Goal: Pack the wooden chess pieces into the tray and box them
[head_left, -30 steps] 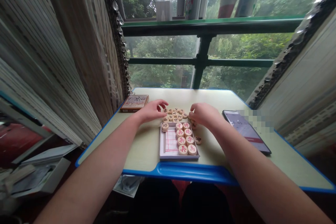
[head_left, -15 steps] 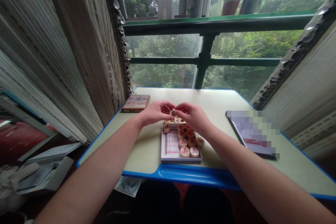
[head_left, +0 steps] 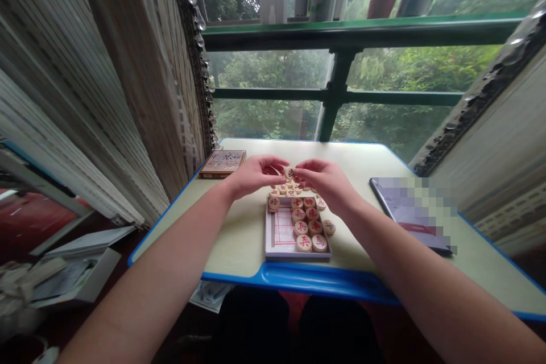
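Above a cluster of wooden Chinese chess pieces [head_left: 290,192], a single Chinese chess piece [head_left: 290,173] stands with its dark character facing me. My right hand [head_left: 326,182] pinches it at its right edge with the fingertips. Close by its left edge is my left hand [head_left: 256,175], thumb and fingers apart; whether it touches the piece I cannot tell. Below the hands lies a shallow white box [head_left: 268,239]. Red-lettered pieces [head_left: 303,243] fill its right side, and a dark-lettered stack [head_left: 273,203] sits at its upper left corner. Folded red-lined paper [head_left: 284,230] shows inside.
A flat printed box [head_left: 223,163] lies at the table's back left. To the right rests a dark-edged tablet-like object [head_left: 409,216], partly blurred out. The table [head_left: 239,250] has a blue edge and front groove. Another piece [head_left: 329,227] lies beside the white box.
The hands and the piece between them have moved slightly up and right. My left fingers have loosened away from the piece, uncovering more of the cluster beneath. The view has shifted slightly.
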Demonstrator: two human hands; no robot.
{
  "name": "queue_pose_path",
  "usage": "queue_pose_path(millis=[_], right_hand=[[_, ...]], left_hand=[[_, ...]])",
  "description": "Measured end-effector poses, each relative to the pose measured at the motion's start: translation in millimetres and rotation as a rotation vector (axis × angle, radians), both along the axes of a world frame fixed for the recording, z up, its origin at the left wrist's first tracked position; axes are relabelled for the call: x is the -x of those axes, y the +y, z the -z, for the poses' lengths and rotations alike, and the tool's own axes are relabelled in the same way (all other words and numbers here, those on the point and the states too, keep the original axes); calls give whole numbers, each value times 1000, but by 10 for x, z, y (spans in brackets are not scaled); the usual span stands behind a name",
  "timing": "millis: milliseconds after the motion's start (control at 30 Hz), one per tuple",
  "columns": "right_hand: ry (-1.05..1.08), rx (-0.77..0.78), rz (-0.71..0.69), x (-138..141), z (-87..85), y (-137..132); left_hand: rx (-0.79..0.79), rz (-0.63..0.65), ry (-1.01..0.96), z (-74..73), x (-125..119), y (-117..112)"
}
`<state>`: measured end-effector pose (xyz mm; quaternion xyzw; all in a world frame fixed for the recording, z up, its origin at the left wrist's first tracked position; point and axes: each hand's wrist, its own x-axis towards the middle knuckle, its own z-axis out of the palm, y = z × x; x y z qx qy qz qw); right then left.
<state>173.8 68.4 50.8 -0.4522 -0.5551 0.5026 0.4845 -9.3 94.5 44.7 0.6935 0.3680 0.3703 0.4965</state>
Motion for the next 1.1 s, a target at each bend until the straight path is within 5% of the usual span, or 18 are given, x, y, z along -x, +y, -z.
queue_pose_path(millis=[767,1000,1100], right_hand=[[-391,-384,-44,1,52,-13],[-658,-563,-25,-47,20,-25],[-773,-565,-61,-44,-57,-92]], left_hand=[[-4,-44,11,-65,24,-24],[13,-7,103,-74,64,-20],[-37,-88,107,-54,91,20]])
